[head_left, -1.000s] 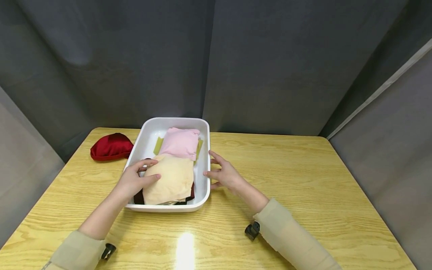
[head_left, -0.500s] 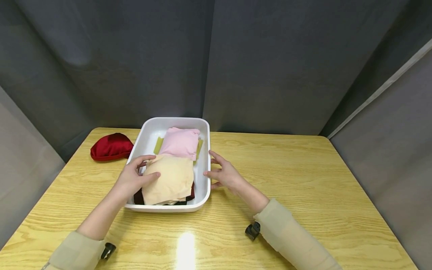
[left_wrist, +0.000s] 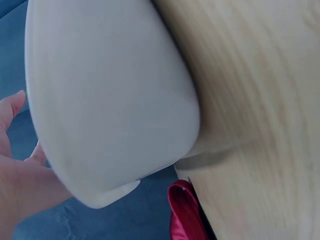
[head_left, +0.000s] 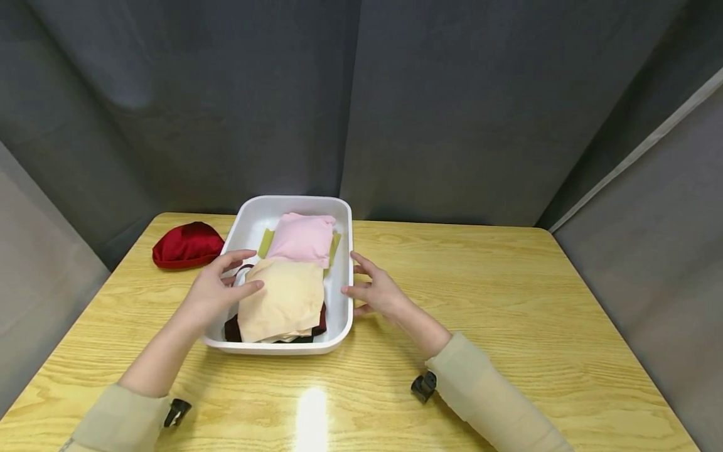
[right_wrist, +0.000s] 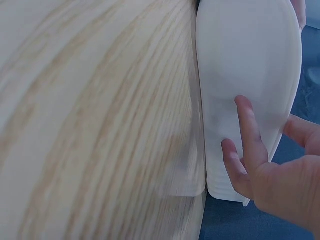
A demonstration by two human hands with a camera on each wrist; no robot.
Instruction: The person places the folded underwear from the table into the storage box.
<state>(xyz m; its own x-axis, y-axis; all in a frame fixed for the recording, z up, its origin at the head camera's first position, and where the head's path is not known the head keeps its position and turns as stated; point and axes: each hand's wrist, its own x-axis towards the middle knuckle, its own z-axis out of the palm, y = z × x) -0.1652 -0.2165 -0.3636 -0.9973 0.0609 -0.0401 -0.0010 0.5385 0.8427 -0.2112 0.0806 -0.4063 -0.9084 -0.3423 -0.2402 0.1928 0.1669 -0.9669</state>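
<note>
A white plastic tub holds folded fabric. A beige folded cloth lies at its near end, over dark maroon fabric. Behind it sits a pink puffy fabric piece on a strip of olive cloth. My left hand hovers over the tub's left rim, fingers spread and holding nothing, the thumb tip by the beige cloth. My right hand grips the right rim, thumb over the edge and fingers along the outer wall; the right wrist view shows fingertips against that wall.
A shiny red satin item, rounded like a cap or pouch, lies left of the tub near the table's back edge. The wooden table extends to the right. Grey curtains stand behind and at both sides.
My left hand has drawn back slightly left and up from the beige cloth, uncovering a round white piece with a dark edge. The right hand has not visibly moved.
</note>
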